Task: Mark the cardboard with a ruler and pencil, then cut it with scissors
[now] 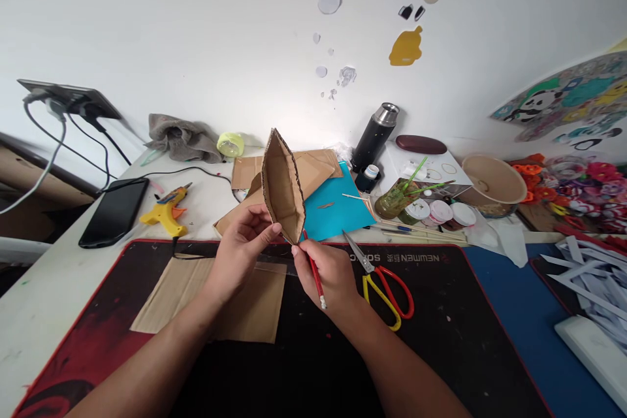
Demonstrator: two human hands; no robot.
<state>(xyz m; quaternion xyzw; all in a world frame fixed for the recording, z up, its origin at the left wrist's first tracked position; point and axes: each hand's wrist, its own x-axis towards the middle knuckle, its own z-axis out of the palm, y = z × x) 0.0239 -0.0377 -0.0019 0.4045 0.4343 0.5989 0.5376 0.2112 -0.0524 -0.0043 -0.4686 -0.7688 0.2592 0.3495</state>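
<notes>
A boat-shaped cardboard piece point(283, 186), hollow with raised walls and pointed ends, is held up above the mat. My left hand point(247, 235) is closed on its lower left side, thumb on the near edge. My right hand point(326, 268) is closed around a red pencil point(317, 281), its eraser end toward me. The right thumb and fingers also meet the piece's lower tip; the pencil's point is hidden. Beneath my left forearm lies a flat cardboard sheet point(255, 307). Scissors point(379, 284) with red and yellow handles rest right of my right hand.
A yellow glue gun point(166, 212) and a black phone point(113, 212) lie at the left. Behind are cardboard pieces point(313, 173), a blue sheet point(337, 202), a black flask point(375, 137) and paint jars point(439, 211). Paper strips point(592, 281) pile up at the right.
</notes>
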